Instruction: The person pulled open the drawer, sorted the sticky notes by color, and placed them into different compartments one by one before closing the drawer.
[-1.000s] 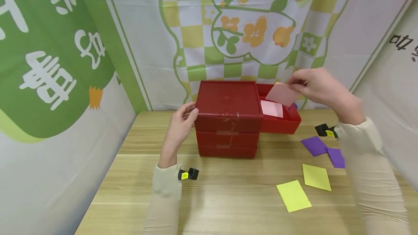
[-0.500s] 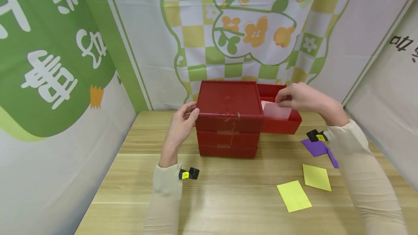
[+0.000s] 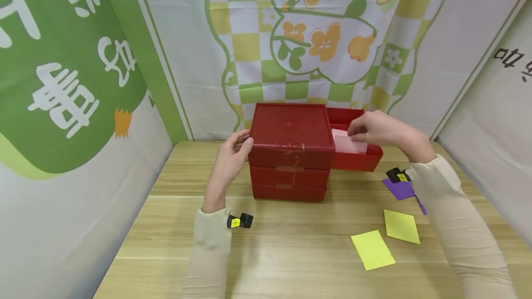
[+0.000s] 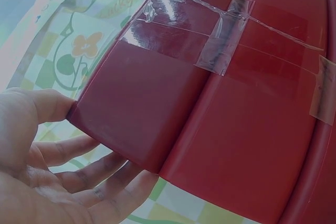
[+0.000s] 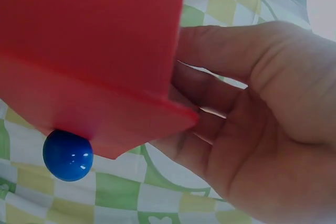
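Two yellow papers [image 3: 372, 250] lie in front and to the right of the red box [image 3: 290, 151]. The left hand [image 3: 226, 159] grips the box's left side, and the right hand [image 3: 384, 129] pinches a pink paper [image 3: 350, 145] in the drawer [image 3: 355, 162] poking out its right side.

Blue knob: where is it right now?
In the right wrist view, the blue knob is at lower left, by the lower edge of the red drawer and left of the right hand.
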### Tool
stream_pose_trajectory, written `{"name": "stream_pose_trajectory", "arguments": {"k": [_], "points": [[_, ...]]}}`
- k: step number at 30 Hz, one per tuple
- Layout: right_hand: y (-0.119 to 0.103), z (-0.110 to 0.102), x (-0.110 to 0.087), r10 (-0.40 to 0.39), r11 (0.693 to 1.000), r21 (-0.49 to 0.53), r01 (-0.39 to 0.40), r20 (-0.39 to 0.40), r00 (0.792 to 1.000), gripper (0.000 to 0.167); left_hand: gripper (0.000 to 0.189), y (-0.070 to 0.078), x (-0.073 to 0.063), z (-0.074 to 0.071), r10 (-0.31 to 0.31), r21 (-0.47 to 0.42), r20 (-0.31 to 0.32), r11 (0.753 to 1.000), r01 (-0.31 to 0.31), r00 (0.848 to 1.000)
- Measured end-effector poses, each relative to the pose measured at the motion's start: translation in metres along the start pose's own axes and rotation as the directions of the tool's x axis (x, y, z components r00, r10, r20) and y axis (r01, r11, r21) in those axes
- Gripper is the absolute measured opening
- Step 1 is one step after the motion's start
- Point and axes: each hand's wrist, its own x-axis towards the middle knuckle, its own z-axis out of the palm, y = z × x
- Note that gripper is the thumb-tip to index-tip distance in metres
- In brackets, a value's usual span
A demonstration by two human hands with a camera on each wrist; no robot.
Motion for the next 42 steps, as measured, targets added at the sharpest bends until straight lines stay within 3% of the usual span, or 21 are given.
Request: {"name": "stream_pose_trajectory", "arguments": {"k": [4,7,11,17,23,28,35,42], "points": [[0.003,0.002,-0.001,0.037,0.999,-0.007,-0.038,-0.105,0.994,0.011,0.046,-0.001,0.000,0.000,-0.001,0.000,-0.002,1.000,0.001,1.000],[0.009,0.001,-0.005,0.089,0.996,0.042,-0.082,-0.188,0.978,0.011,0.046,-0.001,0.001,0.000,-0.001,-0.003,-0.002,1.000,0.001,1.000],[0.021,0.004,-0.012,0.158,0.982,0.145,-0.120,-0.291,0.944,0.017,0.046,-0.002,0.001,0.000,0.000,-0.001,0.001,1.000,0.000,1.000],[0.040,0.014,-0.027,0.266,0.941,0.307,-0.143,-0.409,0.873,0.025,0.047,0.000,0.000,-0.001,0.001,0.010,0.004,1.000,-0.001,1.000],[0.056,0.030,-0.033,0.344,0.899,0.410,-0.156,-0.438,0.830,0.031,0.046,-0.001,0.000,0.000,-0.004,-0.005,-0.001,1.000,0.004,1.000],[0.065,0.046,-0.038,0.412,0.841,0.519,-0.152,-0.432,0.802,0.038,0.046,-0.001,0.001,0.001,0.012,0.002,-0.008,1.000,-0.012,1.000],[0.069,0.066,-0.039,0.452,0.738,0.671,-0.068,-0.417,0.789,0.038,0.045,0.000,0.002,0.000,0.014,0.001,-0.014,1.000,-0.014,1.000],[0.070,0.076,-0.038,0.485,0.689,0.723,-0.049,-0.410,0.772,0.040,0.046,0.000,0.001,0.000,0.003,-0.004,-0.002,1.000,-0.003,1.000]]}}
